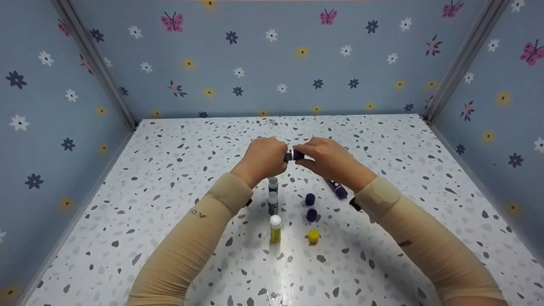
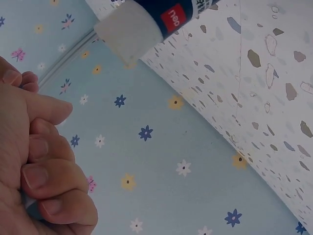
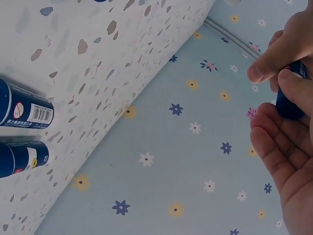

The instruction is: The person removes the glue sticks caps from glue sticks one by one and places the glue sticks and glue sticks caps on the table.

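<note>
A white tabletop [image 1: 187, 170] flecked with grey and brown chips is occupied near its middle by a white-topped yellow tube [image 1: 276, 231], stood upright, with two pale-topped navy tubes [image 1: 273, 207] [image 1: 273, 185] lined up behind. A yellow cap [image 1: 313, 236] and two navy caps [image 1: 312, 215] [image 1: 310, 199] are set alongside; farther right, two capped blue tubes [image 3: 29, 107] [image 3: 24, 157] are laid side by side.

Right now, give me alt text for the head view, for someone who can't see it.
A person's left hand grips a dark tube whose cap the right hand pinches, over a speckled table. Nearer the camera, three pale-topped tubes stand beside three loose caps.
</note>
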Motion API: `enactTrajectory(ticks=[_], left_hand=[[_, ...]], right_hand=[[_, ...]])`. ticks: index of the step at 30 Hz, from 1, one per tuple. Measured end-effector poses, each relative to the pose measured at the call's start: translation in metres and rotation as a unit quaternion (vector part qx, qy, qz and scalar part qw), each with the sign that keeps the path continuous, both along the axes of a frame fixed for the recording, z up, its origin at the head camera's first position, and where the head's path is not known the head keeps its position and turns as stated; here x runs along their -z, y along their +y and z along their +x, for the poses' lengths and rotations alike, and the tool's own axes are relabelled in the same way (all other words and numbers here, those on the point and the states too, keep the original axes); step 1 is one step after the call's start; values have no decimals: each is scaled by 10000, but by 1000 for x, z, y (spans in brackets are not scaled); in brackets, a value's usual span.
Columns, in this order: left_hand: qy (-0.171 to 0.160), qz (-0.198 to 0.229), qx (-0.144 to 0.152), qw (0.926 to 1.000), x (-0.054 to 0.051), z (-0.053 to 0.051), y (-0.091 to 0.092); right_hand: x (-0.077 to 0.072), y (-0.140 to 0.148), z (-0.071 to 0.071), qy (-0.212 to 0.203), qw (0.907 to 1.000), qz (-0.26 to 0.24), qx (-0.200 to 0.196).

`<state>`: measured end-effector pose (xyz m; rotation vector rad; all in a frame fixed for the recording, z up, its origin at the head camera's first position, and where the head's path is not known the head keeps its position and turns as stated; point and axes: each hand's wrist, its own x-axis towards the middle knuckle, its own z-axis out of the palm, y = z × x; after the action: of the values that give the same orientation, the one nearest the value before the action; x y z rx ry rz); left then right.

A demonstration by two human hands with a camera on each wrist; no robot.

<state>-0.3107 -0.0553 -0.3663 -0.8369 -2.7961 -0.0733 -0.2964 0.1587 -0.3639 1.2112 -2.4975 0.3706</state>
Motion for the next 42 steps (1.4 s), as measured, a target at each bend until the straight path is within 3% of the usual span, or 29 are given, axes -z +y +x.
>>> enactTrajectory(ticks=[4, 11, 19, 24, 27, 35, 42], left_hand=[[-207, 112, -12, 9997, 1, -4, -11], [-270, 253, -628, 9973, 5, -10, -44], [-274, 340, -558, 9975, 9, -12, -49], [-591, 766, -649, 9932, 15, -17, -53], [-916, 1189, -738, 9859, 21, -19, -57], [-1711, 2158, -853, 9575, 37, -22, -59], [-2327, 3169, -682, 9169, 44, -22, -61]], right_hand=[[2, 9, -4, 119, 9999, 84, -21], [7, 40, -12, 42, 9981, 146, 604], [11, 39, -14, 145, 9992, 49, 359], [11, 37, -13, -49, 9983, 173, 551], [13, 35, -13, -191, 9969, 376, 658], [19, 30, -14, -401, 9927, 802, 804], [23, 26, -16, -868, 9895, 811, 820]])
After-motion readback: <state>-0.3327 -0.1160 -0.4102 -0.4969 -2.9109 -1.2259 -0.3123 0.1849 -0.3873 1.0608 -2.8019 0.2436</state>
